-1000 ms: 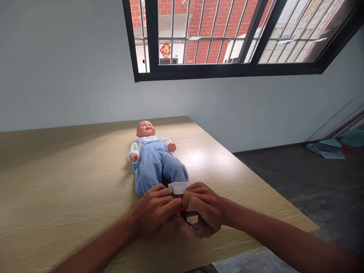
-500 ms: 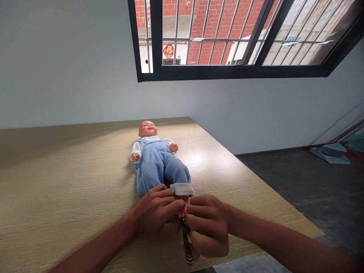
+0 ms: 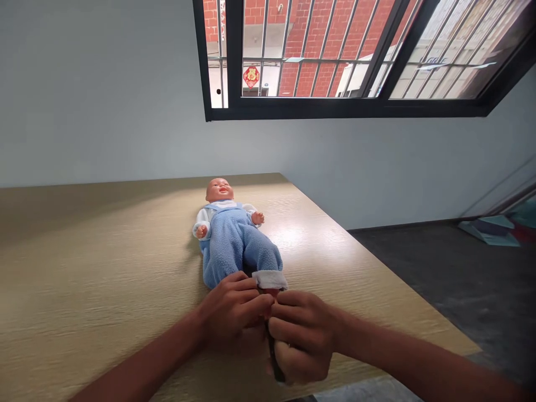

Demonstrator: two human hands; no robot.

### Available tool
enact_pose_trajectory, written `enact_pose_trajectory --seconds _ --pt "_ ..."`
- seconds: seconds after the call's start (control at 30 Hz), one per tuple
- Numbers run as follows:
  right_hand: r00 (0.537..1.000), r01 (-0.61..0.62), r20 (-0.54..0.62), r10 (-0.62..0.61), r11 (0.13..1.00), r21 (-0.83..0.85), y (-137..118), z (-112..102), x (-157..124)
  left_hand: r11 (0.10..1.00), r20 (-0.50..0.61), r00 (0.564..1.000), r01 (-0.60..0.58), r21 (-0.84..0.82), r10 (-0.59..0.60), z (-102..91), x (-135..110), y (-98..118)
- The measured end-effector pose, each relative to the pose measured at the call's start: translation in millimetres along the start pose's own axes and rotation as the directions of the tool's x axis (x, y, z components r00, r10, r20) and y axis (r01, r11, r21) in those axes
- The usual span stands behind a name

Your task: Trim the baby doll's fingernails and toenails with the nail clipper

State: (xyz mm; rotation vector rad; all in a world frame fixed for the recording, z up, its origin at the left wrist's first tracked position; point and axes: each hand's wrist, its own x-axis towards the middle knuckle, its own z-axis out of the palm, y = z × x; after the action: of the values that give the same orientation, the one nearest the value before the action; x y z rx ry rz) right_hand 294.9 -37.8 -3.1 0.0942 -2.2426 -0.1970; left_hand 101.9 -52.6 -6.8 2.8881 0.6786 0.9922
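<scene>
Lower centre, the left hand (image 3: 239, 302) is pinching the doll's leg (image 3: 272, 292), the right hand (image 3: 305, 335) clutching a dark strip (image 3: 272, 350); loosening risks dropping it.

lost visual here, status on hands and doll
Left hand at white cuff, grip unclear. Right hand holding dark strip. Doll face-up on table. Hands partly hide leg below cuff.

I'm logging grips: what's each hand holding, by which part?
Left hand: foot of the blue-clad plastic doll, below the white cloth cuff. Right hand: a slim dark tool, held portion mostly hidden.
</scene>
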Motion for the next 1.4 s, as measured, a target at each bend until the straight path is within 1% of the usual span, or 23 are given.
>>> enact_pose_trajectory --seconds 0.03,0.07,0.1,0.17,0.2,0.23,0.3,0.4,0.5,0.6,0.7,0.83,0.97,1.0,1.07,1.13,1.2,1.27,1.3,1.4 --pt "0.999 -0.010 -0.048 0.012 0.999 0.043 1.7 -0.8 1.1 1.000 -0.008 1.000 0.002 -0.011 -0.002 -0.5 0.4 0.3" --pt "0.994 -0.044 -0.095 0.052 0.995 0.088 3.4 -1.4 1.9 1.000 -0.013 1.000 0.008 -0.030 -0.008 -1.2 0.8 0.7" --pt "0.983 -0.107 -0.131 0.125 0.985 0.136 5.2 -1.9 2.3 0.998 -0.014 1.000 0.020 -0.056 -0.021 -2.0 1.2 1.2" --pt "0.939 -0.282 -0.139 0.315 0.935 0.213 8.1 -2.6 1.3 0.991 -0.009 0.998 0.061 -0.119 -0.062 -3.5 1.4 2.2" --pt "0.915 -0.346 -0.130 0.381 0.910 0.229 9.2 -2.9 0.2 0.986 -0.008 0.996 0.083 -0.148 -0.085 -4.0 1.1 2.5" --pt "0.904 -0.377 -0.118 0.411 0.897 0.231 10.0 -3.1 -0.9 0.980 -0.008 0.995 0.101 -0.172 -0.104 -4.2 0.6 2.7" --pt "0.909 -0.388 -0.077 0.410 0.899 0.205 10.7 -3.5 -2.5 0.971 -0.015 0.992 0.118 -0.207 -0.123 -3.7 -0.8 2.1" --pt "0.925 -0.369 -0.011 0.379 0.907 0.201 10.4 -3.7 -1.8 0.966 -0.026 0.993 0.106 -0.235 -0.115 -1.9 -3.3 -0.2" --pt "0.924 -0.380 0.044 0.380 0.899 0.219 10.0 -3.4 0.7 0.971 -0.052 0.994 0.077 -0.227 -0.091 -0.5 -4.5 -2.7" --pt "0.913 -0.407 0.098 0.395 0.884 0.231 10.3 -4.2 2.0 0.977 -0.062 0.996 0.055 -0.207 -0.069 -0.3 -4.4 -3.8" --pt "0.888 -0.458 0.182 0.423 0.854 0.247 10.1 -8.3 4.2 0.980 -0.074 0.995 0.052 -0.193 -0.067 -0.4 -3.2 -3.4" --pt "0.819 -0.551 0.335 0.466 0.801 0.234 9.1 -17.4 11.9 0.987 -0.120 0.991 0.035 -0.158 -0.054 0.6 -1.9 -3.2" --pt "0.774 -0.612 0.381 0.506 0.753 0.243 10.5 -21.7 17.2 0.983 -0.129 0.989 0.051 -0.175 -0.074 4.9 -5.3 -6.0" --pt "0.762 -0.628 0.397 0.512 0.733 0.260 11.3 -21.9 17.8 0.981 -0.135 0.986 0.070 -0.183 -0.095 6.1 -6.5 -6.7" --pt "0.739 -0.656 0.434 0.515 0.697 0.290 13.2 -21.7 19.6 0.975 -0.187 0.971 0.116 -0.187 -0.151 7.8 -7.9 -7.8" --pt "0.734 -0.659 0.453 0.506 0.694 0.291 15.1 -21.4 23.2 0.972 -0.273 0.940 0.161 -0.171 -0.204 7.6 -7.5 -8.2" --pt "0.751 -0.630 0.447 0.486 0.729 0.267 16.8 -21.2 28.9 0.975 -0.335 0.918 0.178 -0.131 -0.213 5.1 -5.5 -8.9" --pt "0.759 -0.605 0.464 0.456 0.756 0.248 18.0 -20.9 36.1 0.978 -0.333 0.920 0.191 -0.084 -0.208 1.1 -3.7 -10.9" --pt "0.753 -0.603 0.486 0.444 0.761 0.239 18.3 -20.8 39.8 0.976 -0.313 0.925 0.206 -0.065 -0.216 -0.9 -3.4 -12.5" --pt "0.706 -0.622 0.553 0.442 0.760 0.188 18.2 -20.0 49.3 0.964 -0.227 0.938 0.264 -0.022 -0.262 -4.9 -4.6 -18.6"
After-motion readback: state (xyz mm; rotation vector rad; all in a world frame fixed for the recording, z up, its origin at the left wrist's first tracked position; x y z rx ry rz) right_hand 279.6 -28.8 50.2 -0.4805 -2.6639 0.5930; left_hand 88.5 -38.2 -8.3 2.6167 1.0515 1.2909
